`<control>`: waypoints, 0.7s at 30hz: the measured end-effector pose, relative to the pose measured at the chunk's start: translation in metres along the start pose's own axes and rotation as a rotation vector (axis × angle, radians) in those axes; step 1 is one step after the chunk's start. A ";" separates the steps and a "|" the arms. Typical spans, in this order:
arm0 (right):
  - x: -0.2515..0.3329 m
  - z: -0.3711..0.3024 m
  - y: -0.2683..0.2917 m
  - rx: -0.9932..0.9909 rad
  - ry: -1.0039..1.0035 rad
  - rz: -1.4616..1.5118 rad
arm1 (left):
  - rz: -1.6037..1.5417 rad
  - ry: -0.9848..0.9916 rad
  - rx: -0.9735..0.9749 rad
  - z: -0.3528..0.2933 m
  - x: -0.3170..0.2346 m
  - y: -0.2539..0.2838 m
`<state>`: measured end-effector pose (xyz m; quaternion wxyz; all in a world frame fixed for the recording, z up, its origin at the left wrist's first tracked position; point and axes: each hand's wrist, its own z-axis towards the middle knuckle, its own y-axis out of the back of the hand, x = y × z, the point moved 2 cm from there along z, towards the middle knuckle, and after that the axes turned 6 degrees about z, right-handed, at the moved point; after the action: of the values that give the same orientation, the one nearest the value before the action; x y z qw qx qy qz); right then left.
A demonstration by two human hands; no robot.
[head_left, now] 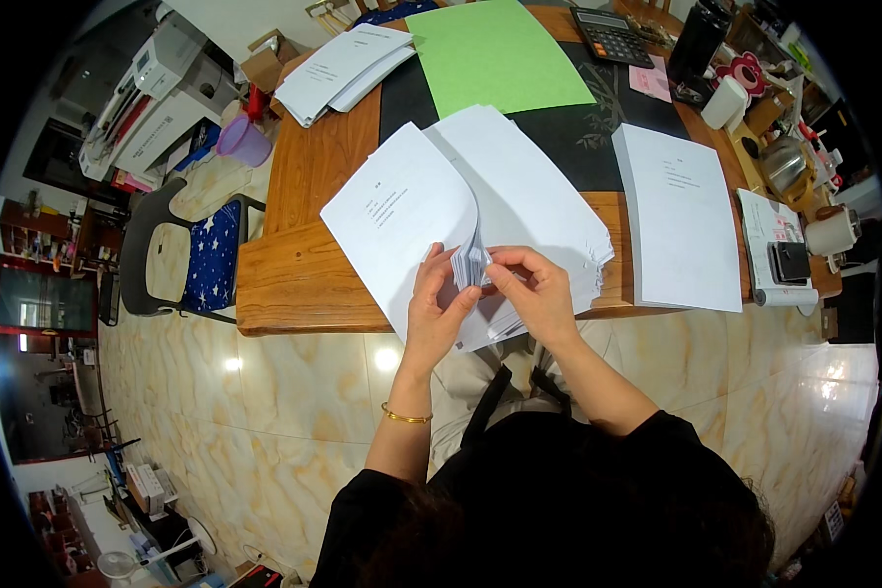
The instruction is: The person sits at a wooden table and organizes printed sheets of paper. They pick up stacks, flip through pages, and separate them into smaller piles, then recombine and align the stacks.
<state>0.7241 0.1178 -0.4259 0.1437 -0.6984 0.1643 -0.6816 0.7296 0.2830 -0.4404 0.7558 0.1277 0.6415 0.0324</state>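
Note:
Near the table's front edge, my left hand [436, 306] grips the curled lower corner of a sheaf of printed sheets [392, 211]. The sheets' edges are bunched and fanned between its thumb and fingers. My right hand [537, 294] pinches at the same fanned edges from the right, thumb and forefinger close together. Behind the sheaf lies a loose stack of white paper [534, 181], its right edge uneven. To the right rests a neat stack of printed sheets [681, 225]. A smaller pile of printed sheets [348, 64] sits at the far left, next to a large green sheet [500, 59].
A black calculator [612, 37], pink notes [650, 78] and a black bottle [701, 39] stand at the back right. A kettle [786, 165] and a black box [789, 262] are on the right side. A chair [191, 250] with a starry cushion stands left of the wooden table [304, 284].

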 end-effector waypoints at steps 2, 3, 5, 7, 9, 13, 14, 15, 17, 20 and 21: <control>0.000 -0.002 -0.002 -0.042 -0.017 -0.011 | 0.022 -0.013 0.006 0.000 0.003 0.000; 0.000 -0.003 -0.003 -0.064 -0.025 -0.017 | 0.046 -0.024 0.011 0.000 0.007 0.000; -0.004 -0.003 -0.005 -0.099 0.099 -0.142 | 0.090 -0.041 0.005 0.000 0.007 0.000; -0.006 -0.003 -0.004 -0.125 0.143 -0.212 | 0.130 -0.055 -0.018 0.000 0.001 -0.003; -0.007 -0.003 -0.003 -0.135 0.107 -0.228 | 0.118 -0.043 -0.028 0.000 0.000 -0.003; -0.007 -0.002 -0.001 -0.139 0.082 -0.073 | 0.134 -0.042 -0.032 -0.001 -0.003 -0.004; -0.006 -0.002 -0.001 -0.138 0.081 -0.061 | 0.142 -0.051 -0.033 -0.001 -0.002 -0.004; -0.004 -0.002 -0.001 -0.137 0.079 -0.049 | 0.151 -0.060 -0.033 0.000 0.000 -0.004; -0.002 -0.002 0.000 -0.125 0.072 -0.067 | 0.173 -0.078 -0.036 0.000 0.003 -0.004; 0.001 -0.004 0.001 -0.121 0.056 -0.091 | 0.217 -0.106 -0.049 0.001 0.002 -0.005; 0.001 -0.004 0.001 -0.121 0.049 -0.098 | 0.235 -0.114 -0.057 0.001 0.000 -0.007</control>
<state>0.7200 0.1163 -0.4250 0.0635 -0.6961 0.1742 -0.6936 0.7295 0.2760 -0.4415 0.7855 0.1820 0.5768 0.1314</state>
